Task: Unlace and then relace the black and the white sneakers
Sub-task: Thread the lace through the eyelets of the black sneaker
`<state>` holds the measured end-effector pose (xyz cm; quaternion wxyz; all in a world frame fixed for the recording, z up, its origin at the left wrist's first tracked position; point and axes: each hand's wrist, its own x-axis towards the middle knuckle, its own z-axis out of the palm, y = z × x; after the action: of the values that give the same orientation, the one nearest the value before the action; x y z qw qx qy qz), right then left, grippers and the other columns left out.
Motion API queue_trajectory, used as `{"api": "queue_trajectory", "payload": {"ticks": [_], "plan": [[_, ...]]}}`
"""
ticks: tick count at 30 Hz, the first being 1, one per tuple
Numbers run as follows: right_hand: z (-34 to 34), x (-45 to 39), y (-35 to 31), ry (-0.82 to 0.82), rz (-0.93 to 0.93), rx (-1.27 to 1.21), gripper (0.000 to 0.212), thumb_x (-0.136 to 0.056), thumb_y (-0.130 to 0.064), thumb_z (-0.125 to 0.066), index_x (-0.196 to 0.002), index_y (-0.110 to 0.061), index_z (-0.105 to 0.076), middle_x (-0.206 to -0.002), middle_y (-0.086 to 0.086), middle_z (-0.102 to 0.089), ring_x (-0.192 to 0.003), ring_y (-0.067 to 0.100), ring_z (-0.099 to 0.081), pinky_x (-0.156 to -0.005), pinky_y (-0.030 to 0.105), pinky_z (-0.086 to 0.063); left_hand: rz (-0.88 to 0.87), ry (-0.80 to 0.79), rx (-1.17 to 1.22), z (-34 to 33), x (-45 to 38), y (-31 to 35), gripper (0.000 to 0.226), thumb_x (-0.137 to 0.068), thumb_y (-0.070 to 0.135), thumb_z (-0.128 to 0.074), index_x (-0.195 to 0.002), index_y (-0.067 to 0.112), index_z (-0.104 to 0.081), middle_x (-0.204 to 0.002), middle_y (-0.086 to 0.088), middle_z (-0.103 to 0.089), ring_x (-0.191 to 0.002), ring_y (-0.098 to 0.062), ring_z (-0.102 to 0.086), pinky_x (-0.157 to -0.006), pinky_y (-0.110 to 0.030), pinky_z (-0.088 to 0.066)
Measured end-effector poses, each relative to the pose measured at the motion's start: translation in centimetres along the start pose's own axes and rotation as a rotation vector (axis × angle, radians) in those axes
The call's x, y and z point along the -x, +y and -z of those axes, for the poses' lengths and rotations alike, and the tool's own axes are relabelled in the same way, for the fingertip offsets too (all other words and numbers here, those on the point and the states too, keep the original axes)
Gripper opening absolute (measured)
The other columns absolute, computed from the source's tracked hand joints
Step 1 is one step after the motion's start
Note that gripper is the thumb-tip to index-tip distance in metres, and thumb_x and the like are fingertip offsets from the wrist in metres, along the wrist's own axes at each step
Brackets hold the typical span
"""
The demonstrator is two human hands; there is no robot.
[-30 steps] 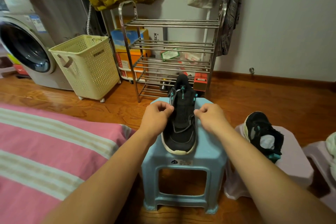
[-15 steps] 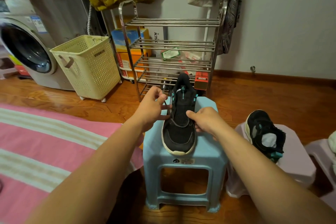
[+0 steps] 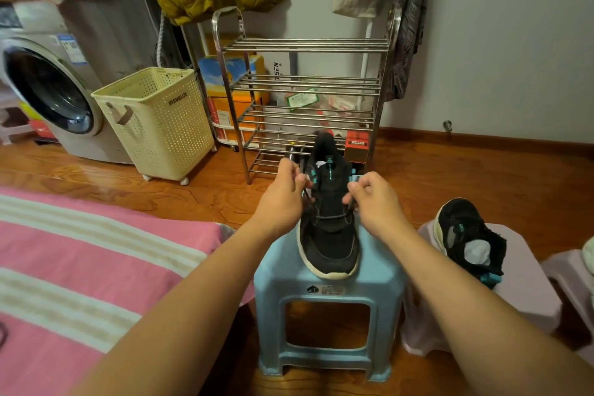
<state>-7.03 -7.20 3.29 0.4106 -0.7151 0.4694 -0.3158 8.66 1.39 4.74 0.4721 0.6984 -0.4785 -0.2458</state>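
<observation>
Wooden floor, small laundry corner, and a blue plastic stool (image 3: 324, 296) in the middle doing duty as a workbench. The black sneaker (image 3: 328, 228) sits on top of the stool, toe toward the camera. Left hand (image 3: 283, 199) pinches a lace end at the sneaker's left side, right hand (image 3: 373, 199) has fingers curled round the other end on its right, both pulled up and outward. One lace run crosses low on the tongue, so I'd say this is early relacing; next each end needs feeding into the next eyelet up, keeping tension even. Right of the stool a second black sneaker (image 3: 469, 238) lies on a pale stool (image 3: 527, 273). Behind the stool stands a metal shoe rack (image 3: 305, 83); left of the stool, a cream laundry basket (image 3: 154, 122) and a pink striped bed (image 3: 80, 260). Nothing blocks the hands.
</observation>
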Motion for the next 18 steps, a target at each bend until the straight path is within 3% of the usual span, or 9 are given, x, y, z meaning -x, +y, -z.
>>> {"api": "queue_trajectory", "payload": {"ticks": [2, 5, 7, 11, 13, 15, 18], "plan": [[0.4, -0.1, 0.2, 0.005, -0.039, -0.067, 0.019, -0.105, -0.024, -0.048, -0.091, -0.013, -0.053, -0.080, -0.002, -0.074, -0.085, 0.023, -0.069, -0.085, 0.052, -0.056, -0.032, 0.003, -0.086, -0.5, -0.3, 0.0, 0.018, -0.109, 0.033, -0.033, -0.093, 0.040, -0.036, -0.104, -0.001, -0.066, -0.089, -0.024, -0.071, -0.075, -0.053, -0.061], [0.4, -0.1, 0.2, 0.011, -0.030, -0.077, 0.019, -0.107, -0.027, -0.043, -0.095, -0.013, -0.049, -0.082, -0.002, -0.074, -0.088, 0.018, -0.068, -0.085, 0.048, -0.057, -0.027, 0.021, -0.109, -0.9, -0.7, 0.1, 0.017, -0.109, 0.034, -0.032, -0.093, 0.038, -0.034, -0.102, -0.002, -0.067, -0.087, -0.023, -0.071, -0.074, -0.053, -0.061], [0.2, -0.2, 0.6, 0.006, -0.020, -0.060, 0.018, -0.106, -0.026, -0.044, -0.094, -0.015, -0.049, -0.083, -0.004, -0.074, -0.094, 0.017, -0.066, -0.085, 0.044, -0.055, 0.058, 0.028, 0.038, -0.7, -0.6, 0.1, 0.016, -0.110, 0.030, -0.032, -0.096, 0.034, -0.037, -0.104, -0.008, -0.068, -0.087, -0.022, -0.071, -0.077, -0.050, -0.061], [0.4, 0.5, 0.2, -0.034, -0.060, -0.185, 0.015, -0.097, -0.006, -0.057, -0.094, -0.020, -0.056, -0.092, 0.000, -0.074, -0.096, 0.017, -0.065, -0.074, 0.023, -0.049, 0.243, 0.102, 0.320, -0.2, 0.2, 0.2, 0.007, -0.105, 0.014, -0.048, -0.111, 0.016, -0.051, -0.090, -0.005, -0.074, -0.091, -0.018, -0.072, -0.091, -0.043, -0.054], [0.9, 1.1, -1.0, -0.073, -0.098, -0.392, 0.021, -0.089, 0.001, -0.065, -0.101, -0.016, -0.064, -0.102, 0.008, -0.073, -0.101, 0.020, -0.067, -0.087, 0.026, -0.053, 0.285, 0.110, 0.412, 0.4, 0.3, 1.3, 0.024, -0.099, 0.009, -0.056, -0.122, 0.015, -0.053, -0.094, -0.005, -0.074, -0.093, -0.016, -0.072, -0.091, -0.042, -0.053], [2.2, 1.1, -3.3, -0.121, -0.147, -0.565, 0.019, -0.090, 0.001, -0.064, -0.107, -0.009, -0.067, -0.094, 0.007, -0.072, -0.090, 0.019, -0.067, -0.085, 0.029, -0.054, 0.243, 0.098, 0.497, 1.9, -0.4, 3.8, 0.026, -0.101, 0.008, -0.054, -0.127, 0.014, -0.053, -0.093, -0.005, -0.073, -0.092, -0.016, -0.072, -0.088, -0.040, -0.052], [5.1, -0.2, -7.8, -0.189, -0.235, -0.667, 0.007, -0.100, -0.008, -0.058, -0.096, -0.008, -0.064, -0.072, 0.003, -0.065, -0.071, 0.017, -0.061, -0.072, 0.031, -0.050, 0.144, 0.092, 0.565, 5.2, -1.9, 9.1, 0.020, -0.105, 0.007, -0.049, -0.124, 0.013, -0.054, -0.092, -0.006, -0.073, -0.089, -0.019, -0.072, -0.082, -0.039, -0.057]]}}
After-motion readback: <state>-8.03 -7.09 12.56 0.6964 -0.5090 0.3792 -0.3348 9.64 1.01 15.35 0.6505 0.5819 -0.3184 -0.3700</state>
